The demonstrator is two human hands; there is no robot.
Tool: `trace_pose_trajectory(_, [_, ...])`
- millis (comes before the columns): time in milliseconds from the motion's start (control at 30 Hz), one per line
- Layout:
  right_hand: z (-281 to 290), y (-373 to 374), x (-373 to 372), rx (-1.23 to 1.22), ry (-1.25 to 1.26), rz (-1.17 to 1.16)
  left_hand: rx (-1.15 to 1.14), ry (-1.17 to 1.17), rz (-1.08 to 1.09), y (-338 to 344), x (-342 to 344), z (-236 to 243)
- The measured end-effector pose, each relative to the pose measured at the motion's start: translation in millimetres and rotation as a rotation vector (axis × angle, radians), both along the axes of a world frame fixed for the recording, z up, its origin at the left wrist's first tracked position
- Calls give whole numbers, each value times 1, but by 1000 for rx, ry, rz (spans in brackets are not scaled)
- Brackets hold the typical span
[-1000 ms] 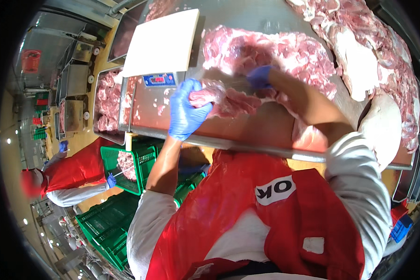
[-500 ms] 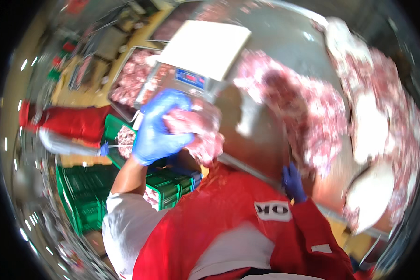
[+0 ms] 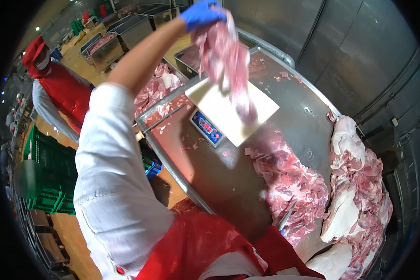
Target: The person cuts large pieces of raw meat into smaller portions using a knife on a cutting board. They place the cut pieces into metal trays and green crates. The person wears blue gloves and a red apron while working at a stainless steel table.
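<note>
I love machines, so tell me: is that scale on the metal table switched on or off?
On: the scale has red digits lit up on its blue front panel.

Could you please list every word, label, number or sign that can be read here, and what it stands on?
None can be read reliably.
Blue display panel of the white-topped scale: red digits and pale markings, too small and blurred to read.
Red apron: no lettering discernible.
Meat piece in the left hand: no label visible.

White, wrinkled sleeve (image 3: 114,172) — glossy red apron (image 3: 196,242), blue glove (image 3: 203,16)
</note>
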State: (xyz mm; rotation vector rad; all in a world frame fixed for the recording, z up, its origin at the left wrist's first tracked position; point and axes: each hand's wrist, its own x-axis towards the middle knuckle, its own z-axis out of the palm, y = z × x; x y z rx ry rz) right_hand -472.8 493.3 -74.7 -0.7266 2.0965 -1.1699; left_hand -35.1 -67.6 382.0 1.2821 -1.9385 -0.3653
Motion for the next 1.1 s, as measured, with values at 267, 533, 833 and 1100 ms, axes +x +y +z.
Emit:
trace_pose_trajectory(267, [-36,56,2,96,195,-266,-356,-345,-398,9,-208,-53])
trace_pose_trajectory(533, [28,-32,18,-80,99,-445,39,-522,-1093,90,-368,-301])
trace_pose_trajectory(833, [5,1,-72,-17,551,-312,321,-1049,-917,136,-375,-356])
trace_pose_trajectory(1100, [52,11,-95,69,500,-76,443,-857,-350,259,-329,-364])
